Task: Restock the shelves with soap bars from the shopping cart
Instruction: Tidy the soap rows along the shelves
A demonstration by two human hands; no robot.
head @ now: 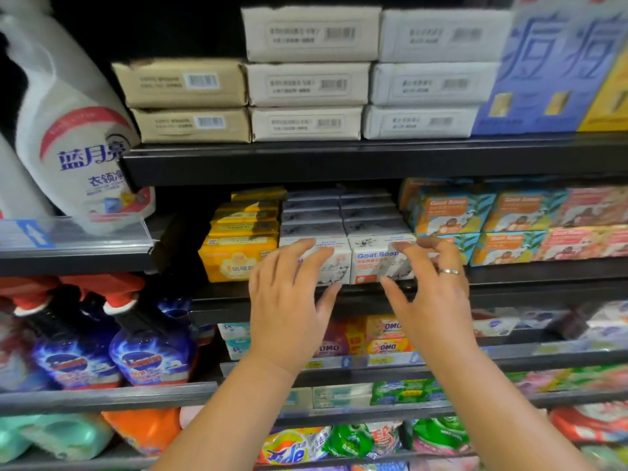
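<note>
Reviewer: Hands, where and how?

Annotator: Both are raised in front of the middle shelf (509, 290). The left hand (289, 311) has its fingers spread wide over the front of the left white Goat Soap box (334, 263), thumb out below the box. The right hand (431, 300) is also spread, with a ring (448, 271) on it. Its fingertips sit at the right end of the right white Goat Soap box (373, 260) and its thumb points at the lower front edge. Neither hand grips anything. Actual contact is too blurred to tell.

Reviewer: Where is the soap?

Annotator: The two white boxes stand side by side, touching, at the shelf's front edge. More rows of the same kind are stacked behind them.

Reviewer: Neighbours?

Annotator: Yellow soap boxes (238, 256) sit just beside on the left. Teal-and-orange Goat Soap boxes (452, 215) sit just beside on the right, then pink ones (584, 246). The shelf above holds tan boxes (183, 83), white barcode boxes (309, 83) and blue cartons (543, 69). A white spray bottle (78, 141) leans at upper left, with blue spray bottles (153, 351) below it. OMO packs (387, 338) are on the shelf under the hands, and a Tide bag (292, 450) is at the bottom.

Reviewer: Anything in the way?

Annotator: The hands cover part of both box fronts, and the neighbouring boxes are tight on both sides.
</note>
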